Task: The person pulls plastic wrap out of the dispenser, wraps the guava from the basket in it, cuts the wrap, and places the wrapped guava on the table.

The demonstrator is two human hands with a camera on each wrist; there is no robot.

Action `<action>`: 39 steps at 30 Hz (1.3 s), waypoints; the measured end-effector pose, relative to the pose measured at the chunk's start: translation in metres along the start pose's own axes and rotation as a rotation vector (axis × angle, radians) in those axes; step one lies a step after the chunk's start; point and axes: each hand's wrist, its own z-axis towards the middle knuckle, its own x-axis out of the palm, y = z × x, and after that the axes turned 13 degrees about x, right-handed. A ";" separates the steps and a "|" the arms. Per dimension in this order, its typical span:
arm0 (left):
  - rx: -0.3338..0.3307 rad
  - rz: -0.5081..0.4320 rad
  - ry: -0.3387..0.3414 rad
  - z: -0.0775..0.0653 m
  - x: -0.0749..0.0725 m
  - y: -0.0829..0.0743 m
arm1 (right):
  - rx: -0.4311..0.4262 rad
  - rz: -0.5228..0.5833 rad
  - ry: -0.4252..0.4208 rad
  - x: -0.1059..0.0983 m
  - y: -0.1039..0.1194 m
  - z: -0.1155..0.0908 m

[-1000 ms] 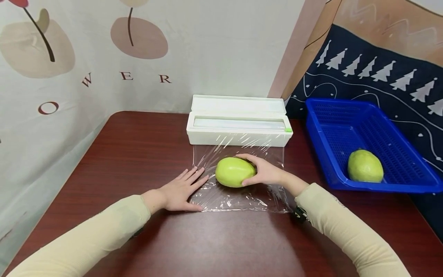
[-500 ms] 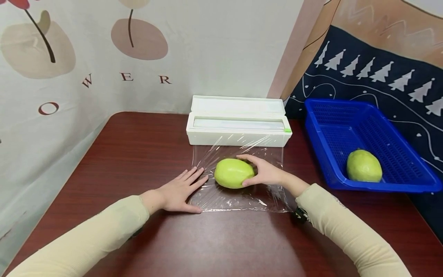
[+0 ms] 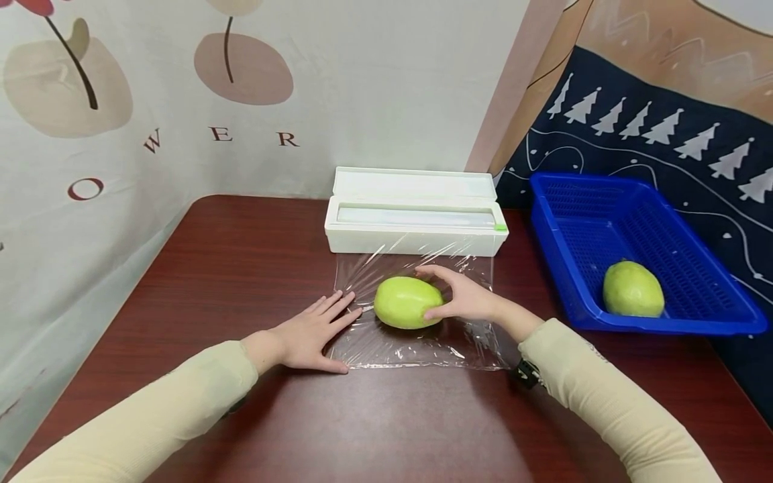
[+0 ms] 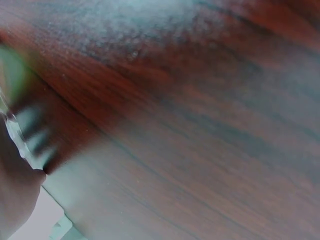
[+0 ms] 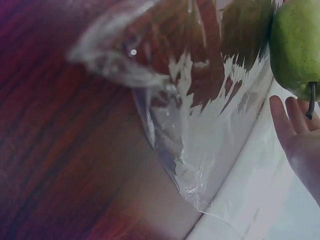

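Observation:
A green pear (image 3: 407, 302) lies on its side on a sheet of clear plastic wrap (image 3: 417, 352). My right hand (image 3: 465, 297) is spread around the pear's right end; its thumb overlaps the fruit and its fingertips stand just off the far side. In the right wrist view, the stem end of the pear (image 5: 299, 50) appears above extended fingers. My left hand (image 3: 311, 333) lies flat, fingers spread, at the left edge of the wrap. The left wrist view holds mostly blurred tabletop.
Behind the pear stands a white wrap dispenser (image 3: 417, 243), lid raised, the sheet running out from its front. To the right, a blue basket (image 3: 558, 268) contains another green fruit (image 3: 633, 290). A patterned cloth (image 3: 374, 80) hangs behind the table (image 3: 253, 255).
My right hand's fingertips have eased slightly away from the pear's far side. The pear and my left hand stay nearly in place.

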 end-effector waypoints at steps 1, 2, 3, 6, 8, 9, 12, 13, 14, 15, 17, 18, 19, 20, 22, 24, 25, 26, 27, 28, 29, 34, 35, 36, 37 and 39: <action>-0.002 0.000 -0.003 0.000 0.000 0.000 | -0.003 -0.013 -0.011 -0.001 0.001 0.000; -0.003 -0.001 -0.007 -0.001 0.000 0.000 | -0.007 -0.021 -0.020 -0.001 0.002 -0.001; -0.004 -0.002 -0.014 -0.001 0.000 -0.001 | -0.013 -0.032 -0.029 -0.002 0.002 -0.002; 0.001 -0.015 -0.047 -0.002 0.001 -0.002 | -0.017 -0.045 -0.051 -0.008 0.003 -0.007; 0.009 -0.024 -0.077 -0.002 0.002 -0.002 | -0.018 -0.029 -0.057 -0.014 0.003 -0.012; 0.015 -0.027 -0.094 -0.002 0.003 -0.002 | -0.015 -0.022 -0.064 -0.018 0.002 -0.016; 0.031 -0.020 -0.141 -0.002 0.004 -0.001 | -0.019 -0.005 -0.086 -0.031 0.000 -0.029; 0.037 -0.016 -0.158 -0.002 0.004 -0.001 | -0.021 -0.005 -0.093 -0.035 -0.001 -0.033; 0.042 -0.010 -0.172 -0.003 0.004 -0.001 | -0.023 -0.014 -0.101 -0.038 -0.003 -0.038; 0.049 -0.007 -0.186 -0.003 0.004 -0.001 | -0.027 -0.025 -0.106 -0.041 -0.005 -0.043; 0.067 -0.009 -0.207 -0.004 0.002 -0.002 | -0.036 -0.063 -0.105 -0.045 -0.012 -0.055; 0.078 -0.012 -0.219 -0.005 0.001 -0.003 | -0.043 -0.082 -0.100 -0.045 -0.015 -0.060; 0.088 -0.023 -0.224 -0.005 0.001 -0.004 | -0.054 -0.099 -0.091 -0.045 -0.019 -0.066; 0.098 -0.033 -0.224 -0.006 0.000 -0.005 | -0.065 -0.115 -0.079 -0.044 -0.023 -0.072; 0.116 -0.055 -0.216 -0.007 -0.002 -0.008 | -0.088 -0.143 -0.047 -0.042 -0.032 -0.084; 0.126 -0.070 -0.206 -0.009 -0.002 -0.011 | -0.117 -0.164 -0.014 -0.038 -0.039 -0.094; 0.131 -0.076 -0.199 -0.010 -0.003 -0.012 | -0.131 -0.176 -0.002 -0.036 -0.042 -0.099; 0.134 -0.075 -0.194 -0.011 -0.002 -0.012 | -0.143 -0.188 0.009 -0.034 -0.045 -0.103; 0.137 -0.075 -0.192 -0.012 -0.002 -0.013 | -0.152 -0.206 0.013 -0.032 -0.048 -0.107; 0.140 -0.075 -0.193 -0.013 -0.002 -0.013 | -0.160 -0.232 0.015 -0.030 -0.049 -0.110; 0.143 -0.076 -0.196 -0.014 -0.002 -0.014 | -0.165 -0.263 0.012 -0.028 -0.051 -0.113; 0.169 -0.079 -0.209 -0.018 -0.001 -0.014 | -0.163 -0.451 -0.040 -0.018 -0.054 -0.118; 0.174 -0.079 -0.211 -0.018 -0.001 -0.014 | -0.174 -0.480 -0.056 -0.017 -0.055 -0.118; 0.178 -0.077 -0.211 -0.018 -0.001 -0.014 | -0.193 -0.501 -0.073 -0.015 -0.055 -0.118; 0.178 -0.075 -0.209 -0.018 -0.001 -0.014 | -0.218 -0.515 -0.089 -0.015 -0.056 -0.118; 0.187 -0.071 -0.211 -0.017 0.000 -0.014 | -0.270 -0.534 -0.122 -0.013 -0.059 -0.117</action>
